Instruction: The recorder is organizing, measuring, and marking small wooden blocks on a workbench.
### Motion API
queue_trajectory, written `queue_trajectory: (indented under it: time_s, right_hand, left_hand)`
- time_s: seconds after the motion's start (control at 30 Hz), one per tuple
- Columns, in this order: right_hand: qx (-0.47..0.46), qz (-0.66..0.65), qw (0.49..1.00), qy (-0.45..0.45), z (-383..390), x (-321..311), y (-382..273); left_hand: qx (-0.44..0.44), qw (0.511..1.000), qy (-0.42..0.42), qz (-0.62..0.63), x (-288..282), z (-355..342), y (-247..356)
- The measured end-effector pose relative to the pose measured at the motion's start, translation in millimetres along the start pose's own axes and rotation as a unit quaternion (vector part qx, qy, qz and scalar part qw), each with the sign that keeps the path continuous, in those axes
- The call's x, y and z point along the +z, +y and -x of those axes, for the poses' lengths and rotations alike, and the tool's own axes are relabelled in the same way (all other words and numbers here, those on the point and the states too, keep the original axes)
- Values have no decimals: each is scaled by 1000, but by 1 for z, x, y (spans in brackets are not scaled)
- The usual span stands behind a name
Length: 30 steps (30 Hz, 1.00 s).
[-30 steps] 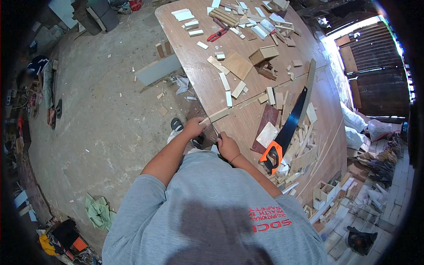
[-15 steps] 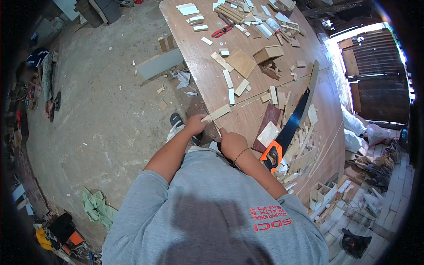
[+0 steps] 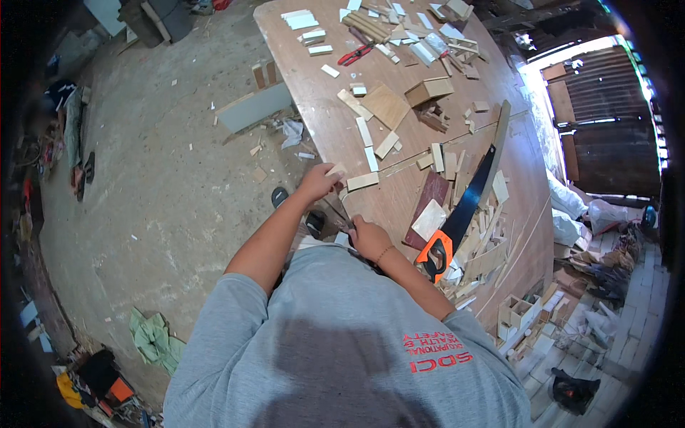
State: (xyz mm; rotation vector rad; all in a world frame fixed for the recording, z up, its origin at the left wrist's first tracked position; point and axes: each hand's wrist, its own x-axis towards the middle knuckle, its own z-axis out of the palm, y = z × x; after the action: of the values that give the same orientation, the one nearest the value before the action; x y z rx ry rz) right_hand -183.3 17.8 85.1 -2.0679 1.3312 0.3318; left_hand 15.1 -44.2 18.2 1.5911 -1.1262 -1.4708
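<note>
My left hand (image 3: 320, 182) is closed on a small pale wood piece (image 3: 335, 170) beside the table's left edge. A short pale wood block (image 3: 362, 181) lies on the table (image 3: 382, 203) near that edge, just right of my left hand. My right hand (image 3: 370, 238) is closed at the table's near corner, around the end of a thin, dark, blade-like tool (image 3: 338, 213). Its exact kind is unclear. To the right of my right hand, a handsaw (image 3: 465, 214) with an orange and black handle rests on wood scraps.
Wood offcuts (image 3: 389, 143), an open wooden box (image 3: 429, 90) and red-handled pliers (image 3: 354, 55) are spread across the table. A grey-white board (image 3: 255, 108) leans on the floor to the left. Green cloth (image 3: 155, 341) lies on the floor. A person (image 3: 71, 135) is at the far left.
My left hand has lifted up and slightly left with the small wood piece, away from the block left on the table. My right hand has moved slightly down.
</note>
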Motion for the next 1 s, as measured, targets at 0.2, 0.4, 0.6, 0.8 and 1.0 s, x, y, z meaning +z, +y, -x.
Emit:
queue_trajectory:
  time_s: [0.2, 0.4, 0.6, 0.8, 1.0]
  right_hand:
    - [3, -205, 967, 151, 59, -13, 45]
    - [67, -253, 886, 383, 58, 29, 94]
    - [198, -92, 887, 408, 21, -3, 78]
    - [36, -59, 938, 340, -49, -19, 49]
    - [-86, 35, 943, 320, -87, -14, 57]
  left_hand:
    - [-72, 898, -143, 409, -35, 40, 40]
    - [-39, 878, -191, 437, -44, 75, 72]
    - [-44, 916, -101, 385, -39, 83, 93]
    - [-60, 929, -37, 362, -53, 84, 83]
    - [-19, 916, -56, 397, -71, 100, 86]
